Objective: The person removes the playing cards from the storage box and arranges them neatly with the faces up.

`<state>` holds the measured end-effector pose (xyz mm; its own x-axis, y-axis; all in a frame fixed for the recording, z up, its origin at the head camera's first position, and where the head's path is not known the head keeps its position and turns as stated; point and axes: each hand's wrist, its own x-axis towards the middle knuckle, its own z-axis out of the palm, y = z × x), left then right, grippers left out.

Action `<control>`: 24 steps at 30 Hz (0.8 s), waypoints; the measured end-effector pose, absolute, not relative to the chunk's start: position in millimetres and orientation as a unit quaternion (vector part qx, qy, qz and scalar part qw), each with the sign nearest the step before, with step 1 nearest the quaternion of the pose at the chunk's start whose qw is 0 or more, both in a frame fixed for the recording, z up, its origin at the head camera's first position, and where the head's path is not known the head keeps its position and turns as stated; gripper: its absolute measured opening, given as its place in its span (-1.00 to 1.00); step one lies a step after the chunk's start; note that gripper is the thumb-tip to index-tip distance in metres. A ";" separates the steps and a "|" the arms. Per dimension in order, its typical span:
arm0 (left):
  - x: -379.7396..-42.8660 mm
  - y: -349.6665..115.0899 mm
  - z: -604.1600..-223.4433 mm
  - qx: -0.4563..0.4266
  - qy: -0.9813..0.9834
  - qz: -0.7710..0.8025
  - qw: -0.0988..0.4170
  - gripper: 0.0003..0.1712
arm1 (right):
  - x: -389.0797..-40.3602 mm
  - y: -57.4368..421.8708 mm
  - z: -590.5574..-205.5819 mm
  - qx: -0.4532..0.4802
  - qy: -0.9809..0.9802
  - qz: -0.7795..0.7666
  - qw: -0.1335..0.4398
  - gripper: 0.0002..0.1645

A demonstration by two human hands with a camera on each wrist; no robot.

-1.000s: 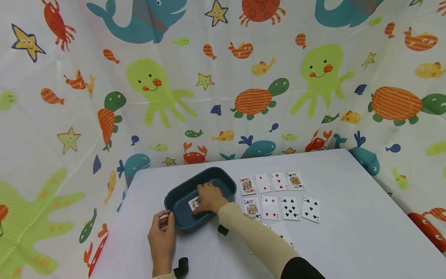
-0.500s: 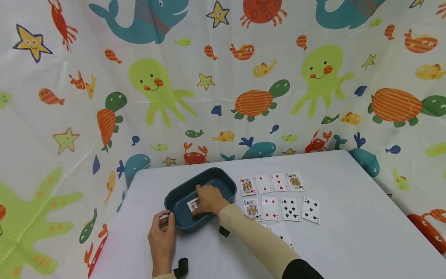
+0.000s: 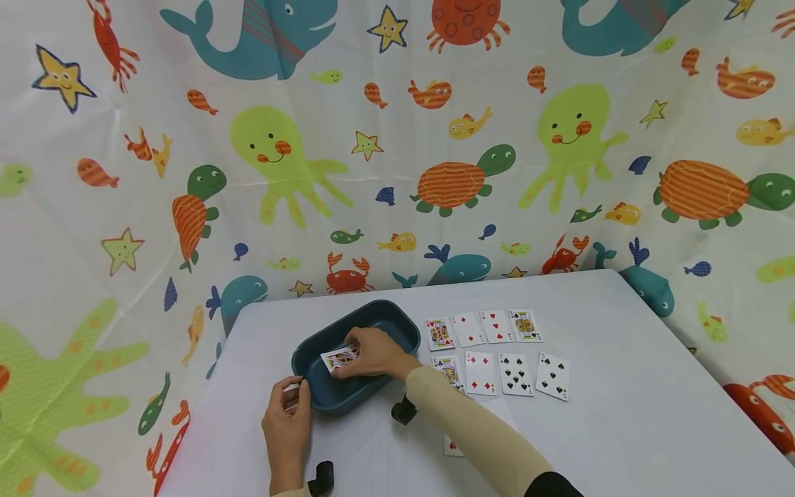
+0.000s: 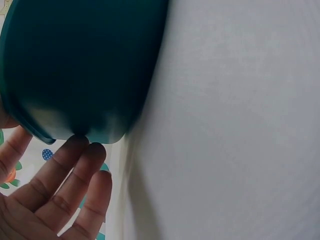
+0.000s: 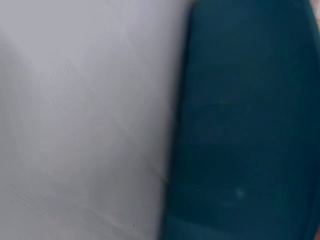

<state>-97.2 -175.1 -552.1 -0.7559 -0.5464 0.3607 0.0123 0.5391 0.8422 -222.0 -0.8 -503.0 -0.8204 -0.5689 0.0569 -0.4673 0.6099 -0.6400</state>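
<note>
A dark teal plastic tub (image 3: 338, 405) lies slantwise on the white table in the head view. Inside it, my right hand (image 3: 375, 355) pinches a face playing card (image 3: 336, 358), whose left end sticks out past the fingers. My left hand (image 3: 287, 428) holds the tub's near left corner at the rim. In the left wrist view, the fingers (image 4: 65, 200) press up to the tub's end wall (image 4: 80, 65), with the thumb mostly out of frame. Only the tub's outer side (image 5: 245, 120) and the white cloth show in the right wrist view; the right hand is out of sight there.
Right of the tub lie face-up cards: a back row with a king of hearts (image 3: 440, 334) and a middle row with a red diamonds card (image 3: 481, 373). Nearer cards, one a red card (image 3: 453, 446), are partly under the right sleeve (image 3: 472, 428). A sea-animal curtain (image 3: 373, 172) hangs behind.
My right hand has lifted slightly with the card, so more of the card's face shows toward the left. The sleeve has shifted, uncovering a red card near the front. My left hand stays at the rim.
</note>
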 end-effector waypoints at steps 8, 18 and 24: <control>-96.0 -175.1 -551.6 0.168 -0.820 -0.454 0.305 -0.74 | -211.2 12.0 -494.6 -0.271 0.869 -0.407 0.074 -0.27; -96.2 -176.2 -553.7 0.166 -0.822 -0.451 0.306 -0.73 | -200.8 30.7 -482.3 -0.276 0.847 -0.450 0.051 -0.35; -97.1 -176.3 -553.3 0.163 -0.819 -0.453 0.313 -0.75 | -194.0 45.9 -474.7 -0.279 0.820 -0.498 0.050 -0.40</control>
<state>-97.1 -176.3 -553.3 -0.7516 -0.5498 0.3644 0.0168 0.5363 0.8439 -194.0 45.9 -474.7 -0.8391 -0.5077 0.1956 -0.4076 0.3483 -0.8441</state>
